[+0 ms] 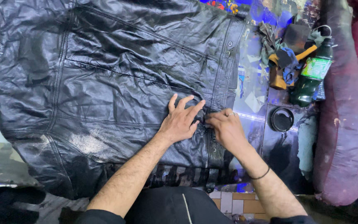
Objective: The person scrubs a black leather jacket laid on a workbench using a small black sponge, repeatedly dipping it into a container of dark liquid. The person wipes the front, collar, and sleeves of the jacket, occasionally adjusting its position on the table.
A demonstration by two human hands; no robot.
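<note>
Black leather jacket (117,83), spread flat across the cluttered surface (251,89), pale scuffed patch toward its lower left; left hand (181,120), fingers spread, presses the leather flat just left of the snap-button placket. Right hand (226,128), grip pinched on the placket edge, touching the left fingertips; this looks like close seam work, needing steady tension. Farther right: round black tin (281,119), rag heap (284,58), green bottle (311,76), maroon cushion (340,124).

jacket (117,83) top cropped, right fingertips (210,118) tucked under
</note>
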